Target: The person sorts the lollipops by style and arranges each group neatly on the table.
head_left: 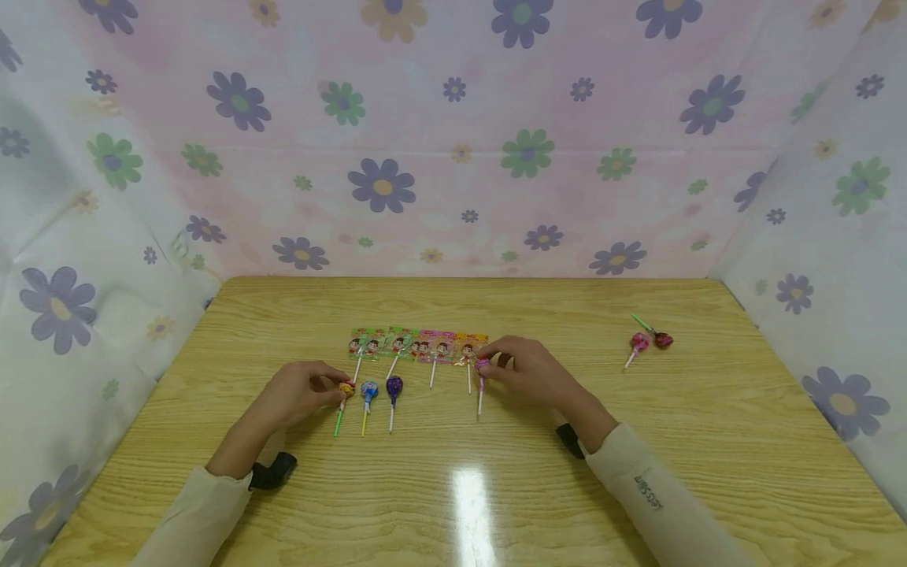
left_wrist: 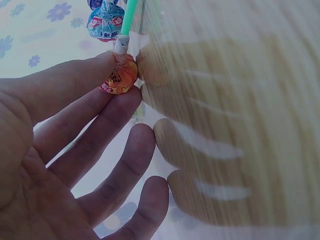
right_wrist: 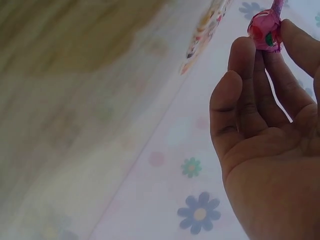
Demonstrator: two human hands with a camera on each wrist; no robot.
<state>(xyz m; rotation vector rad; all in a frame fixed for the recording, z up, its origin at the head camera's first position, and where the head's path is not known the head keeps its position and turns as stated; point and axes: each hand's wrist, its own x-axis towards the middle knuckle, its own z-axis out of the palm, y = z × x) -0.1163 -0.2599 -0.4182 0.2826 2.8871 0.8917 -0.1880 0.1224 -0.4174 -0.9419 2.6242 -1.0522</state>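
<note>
My left hand [head_left: 298, 395] pinches the wrapped head of an orange-yellow lollipop [left_wrist: 122, 75] between thumb and fingers, its green stick pointing toward me in the head view. Just right of it lie a blue lollipop [head_left: 369, 390] with a yellow stick and a purple lollipop [head_left: 394, 386] with a white one. Farther right, my right hand [head_left: 530, 372] holds a pink lollipop [right_wrist: 265, 32] by its head with the fingertips; its pale stick also points toward me. Behind these is a row of flat-packed lollipops in green [head_left: 364, 343], pink [head_left: 434, 346] and orange [head_left: 471, 348] wrappers.
On the right part of the wooden table [head_left: 538, 488], another pink lollipop [head_left: 639, 342] lies against a dark red lollipop [head_left: 662, 339] with a green stick. Flower-patterned cloth [head_left: 453, 118] encloses the back and both sides.
</note>
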